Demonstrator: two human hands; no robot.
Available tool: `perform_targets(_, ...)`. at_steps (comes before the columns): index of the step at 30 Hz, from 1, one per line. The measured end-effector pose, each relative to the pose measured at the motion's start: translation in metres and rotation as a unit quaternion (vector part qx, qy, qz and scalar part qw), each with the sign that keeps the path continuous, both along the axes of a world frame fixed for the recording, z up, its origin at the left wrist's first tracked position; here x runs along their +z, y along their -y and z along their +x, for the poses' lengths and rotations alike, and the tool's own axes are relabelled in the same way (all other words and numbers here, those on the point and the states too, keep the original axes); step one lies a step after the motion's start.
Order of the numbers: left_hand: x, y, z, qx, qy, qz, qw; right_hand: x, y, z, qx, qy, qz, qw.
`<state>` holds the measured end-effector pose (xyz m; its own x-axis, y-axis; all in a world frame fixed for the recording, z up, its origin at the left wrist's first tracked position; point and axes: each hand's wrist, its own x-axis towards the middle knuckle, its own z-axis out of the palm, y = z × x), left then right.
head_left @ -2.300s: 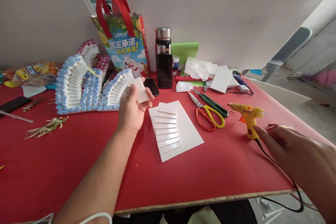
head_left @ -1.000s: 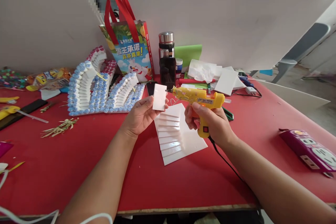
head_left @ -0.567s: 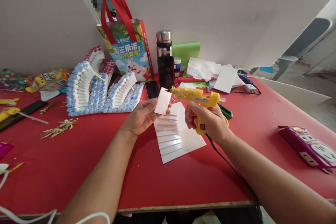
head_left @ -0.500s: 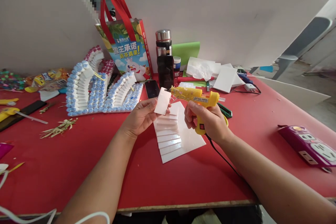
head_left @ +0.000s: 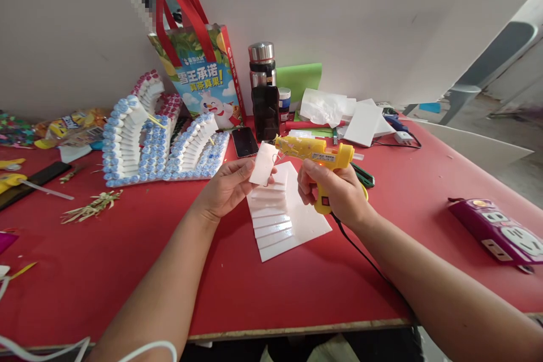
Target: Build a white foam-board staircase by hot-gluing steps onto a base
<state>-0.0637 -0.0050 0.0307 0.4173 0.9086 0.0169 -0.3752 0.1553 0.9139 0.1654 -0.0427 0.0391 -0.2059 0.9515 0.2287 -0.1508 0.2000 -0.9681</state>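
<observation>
Between the thumb and fingers of my left hand (head_left: 232,185) is a small white rectangular board piece (head_left: 263,164), tilted up above the table. My right hand (head_left: 333,189) grips a yellow hot glue gun (head_left: 314,150) by its handle. The gun's nozzle points left and lies at the upper edge of the white piece; whether it touches cannot be made out. Below both hands, a white board (head_left: 307,218) lies flat, with several white strips (head_left: 274,226) in an overlapping, stepped row along its left part.
Blue-and-white stepped models (head_left: 139,147) stand left of a red-handled bag (head_left: 203,79). Behind my hands are a phone (head_left: 244,142), a steel flask (head_left: 262,59) and white board scraps (head_left: 363,124). A purple power strip (head_left: 498,232) lies at right. The gun's black cord (head_left: 360,251) runs toward the front edge.
The view has shifted slightly. Both hands keep their holds on the white piece and the glue gun, and the nozzle stays by the piece's upper edge.
</observation>
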Motion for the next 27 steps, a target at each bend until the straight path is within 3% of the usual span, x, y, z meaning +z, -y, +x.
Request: perform_targets(27, -0.0019, -0.0006, -0.0021, -0.007, -0.008, 0.023, 1.0, 0.0004, 0.0009, -0.0019, 0.001, -0.005, -0.009, 1.0)
